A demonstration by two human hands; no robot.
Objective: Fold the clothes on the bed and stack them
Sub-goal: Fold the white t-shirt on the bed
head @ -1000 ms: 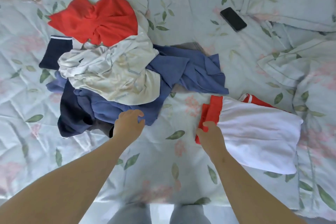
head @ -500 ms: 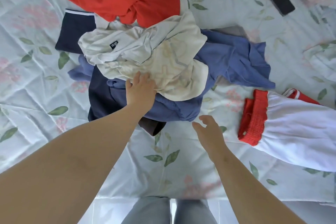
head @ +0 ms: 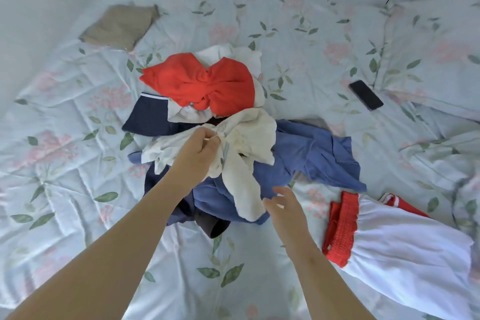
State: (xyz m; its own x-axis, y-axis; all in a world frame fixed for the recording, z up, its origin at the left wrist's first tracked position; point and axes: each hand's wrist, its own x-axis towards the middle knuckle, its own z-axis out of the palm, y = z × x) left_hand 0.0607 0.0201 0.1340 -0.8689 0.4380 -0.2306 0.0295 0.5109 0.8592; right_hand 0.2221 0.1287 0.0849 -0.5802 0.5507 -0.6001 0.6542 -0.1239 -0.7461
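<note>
Left hand [head: 200,154]: closed round a fistful of the cream shirt [head: 250,135], held a little above the heap [head: 207,202]. The shirt's lower end hangs down over the blue garment [head: 317,156]. Right hand [head: 284,206]: holds nothing, fingers spread and loose. It is just beside that hanging end and, as far as we can tell, not touching it.

The shirt sits on top of the heap in the middle of the bed [head: 78,169]. The red garment [head: 202,83] touches it on the far side, and a navy piece [head: 148,117] lies to the left. A white piece with red trim [head: 405,244] lies flat to the right, apart from the heap; we take it for one already folded.

Risks, as we judge them:
- The grip is a bunch in mid-cloth, not on a seam or shoulder. Raised like this, the shirt will likely hang twisted, and we would have to hunt for its corners before any fold.
- Its far edge lies under or against the red garment; we cannot tell which. A brisk pull may drag the red one along and scatter the heap.
- If the heap spills rightward, it could rumple the white piece.
- The phone [head: 365,95] lies on the bed, well apart to the right. Cloth flung wide for spreading could cover it or sweep it off.
- The bed is creased, so a fold laid on it may come out uneven.
</note>
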